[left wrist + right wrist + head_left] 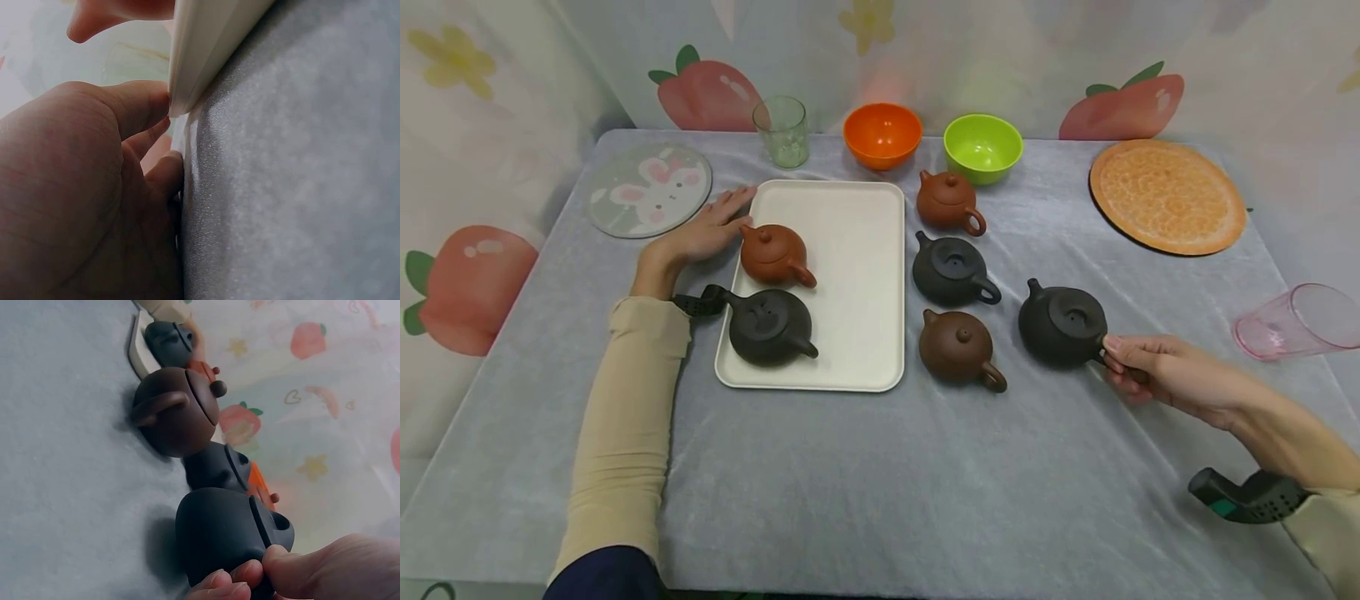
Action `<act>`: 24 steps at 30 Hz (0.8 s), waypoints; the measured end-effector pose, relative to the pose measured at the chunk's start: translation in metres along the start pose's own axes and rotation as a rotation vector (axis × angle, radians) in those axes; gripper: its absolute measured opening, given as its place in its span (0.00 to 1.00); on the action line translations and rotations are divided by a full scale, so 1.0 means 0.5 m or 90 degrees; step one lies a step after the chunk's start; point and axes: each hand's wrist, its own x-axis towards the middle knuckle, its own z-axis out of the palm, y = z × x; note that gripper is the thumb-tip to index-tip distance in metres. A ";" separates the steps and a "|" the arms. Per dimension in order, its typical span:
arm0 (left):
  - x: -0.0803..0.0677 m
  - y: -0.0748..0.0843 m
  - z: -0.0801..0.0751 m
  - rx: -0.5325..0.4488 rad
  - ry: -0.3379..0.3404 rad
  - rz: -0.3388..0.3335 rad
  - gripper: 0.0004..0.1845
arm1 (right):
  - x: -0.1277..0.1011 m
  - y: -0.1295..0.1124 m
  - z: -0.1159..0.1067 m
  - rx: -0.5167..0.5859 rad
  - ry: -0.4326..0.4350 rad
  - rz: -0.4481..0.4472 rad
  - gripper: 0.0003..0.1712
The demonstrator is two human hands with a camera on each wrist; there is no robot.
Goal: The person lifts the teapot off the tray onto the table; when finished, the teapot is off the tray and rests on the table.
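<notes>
Right hand (1157,371) pinches the handle of the black teapot (1063,324) on the counter (880,467) right of the tray (850,250), left hand (703,233) flat & relaxed at tray edge; pot prob. heavy, hard, fragile clay w/ loose lid, so keep level.

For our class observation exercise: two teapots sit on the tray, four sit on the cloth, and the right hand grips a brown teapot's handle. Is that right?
Not quite. The head view shows the right hand pinching the handle of a black teapot, not a brown one. Two teapots do sit on the tray and four on the cloth.
</notes>
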 end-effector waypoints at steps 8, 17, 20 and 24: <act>0.000 -0.003 0.003 -0.018 -0.004 -0.010 0.35 | 0.015 -0.018 -0.017 -0.015 0.054 0.046 0.24; 0.000 -0.004 0.003 -0.012 0.002 0.004 0.35 | 0.036 -0.036 -0.031 -0.005 0.074 0.049 0.25; -0.001 -0.004 0.003 -0.011 0.005 0.006 0.35 | 0.044 -0.042 -0.040 -0.002 0.075 0.051 0.25; 0.000 -0.006 0.003 -0.006 0.006 0.011 0.35 | 0.056 -0.053 -0.051 -0.003 0.073 0.059 0.25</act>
